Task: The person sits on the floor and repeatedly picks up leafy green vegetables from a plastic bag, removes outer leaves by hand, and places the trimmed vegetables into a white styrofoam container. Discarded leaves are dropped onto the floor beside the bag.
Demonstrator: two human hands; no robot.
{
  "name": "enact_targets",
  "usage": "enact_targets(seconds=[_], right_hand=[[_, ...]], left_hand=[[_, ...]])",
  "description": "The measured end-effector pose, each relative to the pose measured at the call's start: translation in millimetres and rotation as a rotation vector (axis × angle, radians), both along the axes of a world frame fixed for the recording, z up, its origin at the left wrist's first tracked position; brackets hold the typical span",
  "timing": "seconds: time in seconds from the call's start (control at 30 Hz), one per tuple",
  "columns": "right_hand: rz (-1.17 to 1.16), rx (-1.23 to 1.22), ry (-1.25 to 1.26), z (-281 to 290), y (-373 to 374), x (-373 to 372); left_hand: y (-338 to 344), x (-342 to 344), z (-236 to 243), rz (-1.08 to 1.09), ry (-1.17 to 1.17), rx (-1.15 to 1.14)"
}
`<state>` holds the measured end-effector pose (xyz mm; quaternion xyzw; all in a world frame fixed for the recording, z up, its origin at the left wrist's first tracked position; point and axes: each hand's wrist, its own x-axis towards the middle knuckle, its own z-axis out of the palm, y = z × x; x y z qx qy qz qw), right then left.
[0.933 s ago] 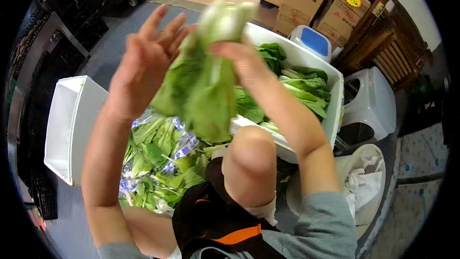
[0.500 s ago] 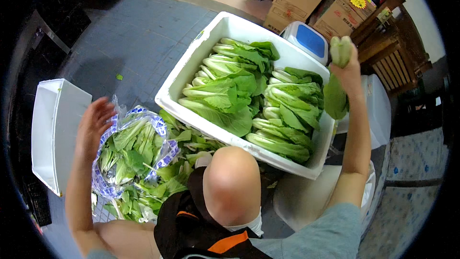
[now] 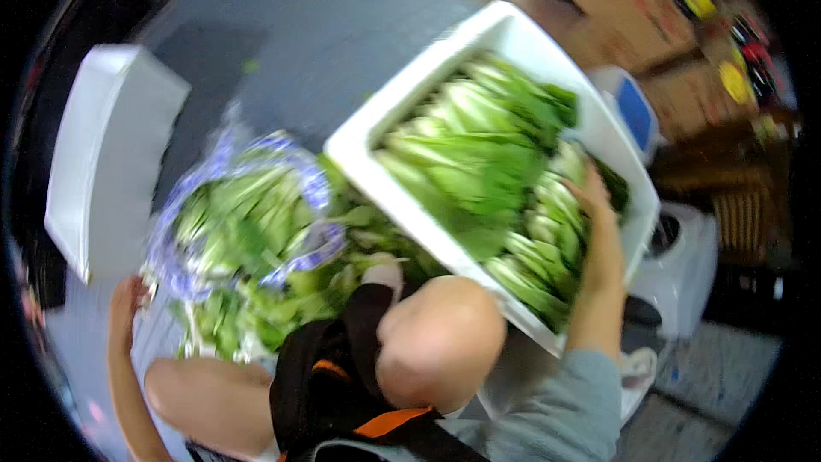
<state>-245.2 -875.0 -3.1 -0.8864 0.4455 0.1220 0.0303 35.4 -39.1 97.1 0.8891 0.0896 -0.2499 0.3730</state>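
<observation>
Heads of bok choy (image 3: 479, 162) lie in two rows inside a white foam box (image 3: 419, 64). My right hand (image 3: 594, 192) reaches into the box's right row, its fingers closed round a bok choy there. Blur hides where that head ends and its neighbours begin. Low on the left, my left hand (image 3: 128, 295) is beside the heap of loose leaves (image 3: 248, 325), near some small pale bits. Its fingers are smeared by motion. Between the hands stands a clear plastic bag with a blue-patterned rim (image 3: 315, 184), full of green leaves (image 3: 244, 214).
An empty white foam box (image 3: 103, 162) stands on its side at the far left. Cardboard cartons (image 3: 633, 26) with bottles on top are at the back right. A blue-lidded white container (image 3: 634, 111) and a translucent white bin (image 3: 684, 248) stand right of the full box.
My right hand has brought the bok choy from beyond the box's right edge down into it. My left hand has dropped from beside the bag to the lower left. The view has turned.
</observation>
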Motion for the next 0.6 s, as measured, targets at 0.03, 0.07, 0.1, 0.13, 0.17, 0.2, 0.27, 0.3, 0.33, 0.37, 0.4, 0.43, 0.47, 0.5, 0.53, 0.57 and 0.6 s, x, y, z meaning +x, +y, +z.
enact_targets(seconds=[0.03, 0.07, 0.1, 0.13, 0.17, 0.2, 0.27, 0.3, 0.33, 0.37, 0.4, 0.43, 0.47, 0.5, 0.53, 0.57, 0.6], right_hand=[[-0.064, -0.020, 0.155, 4, 0, 0], [0.022, 0.025, 0.206, 14, 30, 32], [0.021, -0.072, 0.241, 23, 31, 31], [0.129, -0.318, -0.011, 32, -17, -17], [0.270, -0.218, -0.317, 34, 6, 10], [0.387, -0.207, -0.449, 43, 30, 44], [0.533, -0.033, -0.632, 76, 92, 101], [0.565, 0.137, -0.672, 97, 140, 130], [0.591, 0.300, -0.703, 111, 189, 154], [0.774, 0.330, -0.634, 121, 232, 174], [0.965, 0.386, -0.572, 123, 280, 197], [0.848, 0.561, -0.408, 119, 332, 216], [0.841, 0.858, -0.348, 112, 375, 234], [0.928, 0.915, -0.280, 94, 404, 245], [0.963, 0.985, -0.208, 67, 439, 257], [1.026, 1.095, -0.162, 38, 474, 269], [1.117, 1.102, -0.112, 0, 507, 279]], left_hand=[[9, 1, -14, -0.020, -0.001, 0.044], [36, -8, -14, -0.011, -0.034, 0.082], [44, -5, -29, -0.131, -0.068, 0.207], [-10, 4, -43, -0.377, -0.087, 0.334], [-4, 0, -42, -0.463, 0.020, 0.355], [16, -16, -58, -0.414, -0.079, 0.250], [32, -34, -88, -0.533, -0.065, 0.293], [33, -39, -107, -0.572, -0.014, 0.300], [29, -44, -124, -0.615, 0.014, 0.321], [19, -45, -137, -0.650, 0.025, 0.260], [27, -53, -162, -0.679, -0.077, 0.205], [22, -56, -175, -0.659, -0.052, 0.203], [18, -59, -195, -0.681, -0.153, 0.257], [5, -56, -207, -0.691, -0.186, 0.286], [1, -58, -217, -0.719, -0.264, 0.382], [2, -61, -226, -0.750, -0.340, 0.479], [8, -70, -232, -0.676, -0.265, 0.454]])
